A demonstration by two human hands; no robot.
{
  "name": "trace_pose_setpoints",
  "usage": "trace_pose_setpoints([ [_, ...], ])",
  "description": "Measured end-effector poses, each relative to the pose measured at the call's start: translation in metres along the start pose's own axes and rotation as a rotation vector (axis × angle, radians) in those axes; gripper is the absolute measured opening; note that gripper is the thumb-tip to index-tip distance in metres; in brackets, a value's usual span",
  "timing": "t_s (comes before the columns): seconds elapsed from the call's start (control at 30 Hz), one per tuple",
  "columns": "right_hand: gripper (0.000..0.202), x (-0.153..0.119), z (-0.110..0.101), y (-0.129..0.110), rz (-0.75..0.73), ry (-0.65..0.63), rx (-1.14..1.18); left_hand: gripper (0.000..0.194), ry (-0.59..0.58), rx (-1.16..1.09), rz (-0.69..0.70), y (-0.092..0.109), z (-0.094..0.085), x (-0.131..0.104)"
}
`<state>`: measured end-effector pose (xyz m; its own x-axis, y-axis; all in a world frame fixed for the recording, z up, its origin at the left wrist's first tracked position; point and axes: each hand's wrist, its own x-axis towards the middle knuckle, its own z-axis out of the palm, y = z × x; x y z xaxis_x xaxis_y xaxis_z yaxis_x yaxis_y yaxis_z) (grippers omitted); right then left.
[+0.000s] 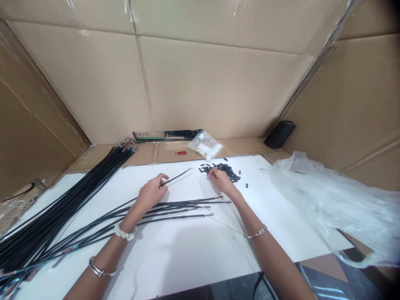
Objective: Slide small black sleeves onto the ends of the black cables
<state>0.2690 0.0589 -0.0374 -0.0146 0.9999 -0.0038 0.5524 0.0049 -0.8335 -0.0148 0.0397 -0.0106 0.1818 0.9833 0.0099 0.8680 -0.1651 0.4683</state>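
My left hand (153, 191) is closed around a black cable (178, 176), whose stripped end with thin wires points to the upper right. At the left edge of a pile of short black tube pieces (227, 170), my right hand (218, 178) has its fingers pinched together; whether a piece is between the fingertips is too small to tell. Several black cables (175, 216) with bared ends lie beneath my left forearm and reach toward the middle of the white surface (193, 254).
A thick bundle of black cables (78, 191) spans the left side. Behind stand red-handled snips (178, 153), a clear plastic bag (205, 145) and a black roll (279, 134). Crumpled clear plastic (337, 200) covers the right side. Cardboard walls (193, 83) enclose the surface.
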Motion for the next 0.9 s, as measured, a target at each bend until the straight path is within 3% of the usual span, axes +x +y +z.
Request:
trace_pose_setpoints([
  [0.17,0.025,0.001,-0.015,-0.002,0.047,-0.079,0.477,0.025,-0.058,-0.170,0.116,0.034,0.014,0.009],
  [0.4,0.015,0.004,-0.018,-0.003,0.050,-0.119,0.910,0.022,0.027,-0.215,0.392,0.079,0.042,0.009],
  [0.6,0.015,-0.002,0.001,-0.017,0.194,-0.277,1.144,0.029,0.100,-0.049,0.561,0.065,0.044,-0.003],
  [0.7,0.013,-0.009,0.016,-0.026,0.232,-0.387,1.049,0.029,0.095,0.039,0.596,0.051,0.037,-0.007],
  [0.8,0.028,-0.020,0.033,-0.034,0.259,-0.451,0.967,0.029,0.076,0.141,0.613,0.043,0.031,-0.011],
  [0.9,0.046,-0.031,0.045,-0.041,0.178,-0.433,0.742,0.029,0.061,0.222,0.597,0.039,0.025,-0.014],
])
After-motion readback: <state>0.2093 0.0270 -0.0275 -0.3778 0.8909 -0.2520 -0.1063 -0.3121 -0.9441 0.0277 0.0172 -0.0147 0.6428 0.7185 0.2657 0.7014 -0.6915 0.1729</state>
